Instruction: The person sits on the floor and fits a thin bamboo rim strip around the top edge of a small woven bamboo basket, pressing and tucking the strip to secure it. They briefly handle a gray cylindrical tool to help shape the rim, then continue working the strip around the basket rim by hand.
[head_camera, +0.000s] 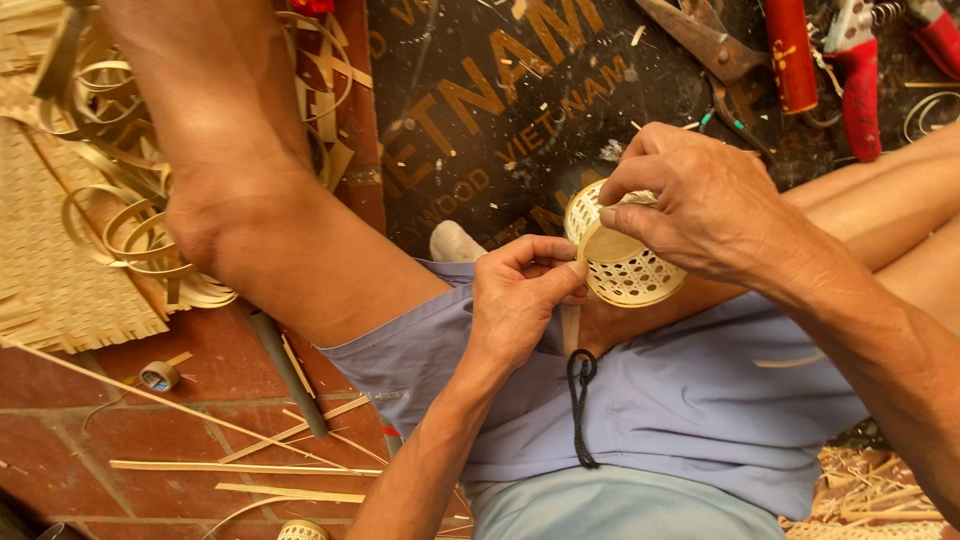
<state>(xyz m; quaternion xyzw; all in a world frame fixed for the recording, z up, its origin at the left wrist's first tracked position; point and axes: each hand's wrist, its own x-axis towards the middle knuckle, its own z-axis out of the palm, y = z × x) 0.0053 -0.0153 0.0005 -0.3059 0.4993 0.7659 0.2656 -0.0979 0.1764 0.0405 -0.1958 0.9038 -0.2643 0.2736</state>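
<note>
Pale cream basket (625, 262) with open lattice weave; lilac shorts (690, 400); black cord (580, 405); red-handled cutters (858, 75); red-brown brick floor (80, 430).

A single view is given — taken from the head, aimed steeply down and close over the lap. The hands are framed at centre, the knees at the sides, the brick floor (60, 400) beyond — no second view is provided.
</note>
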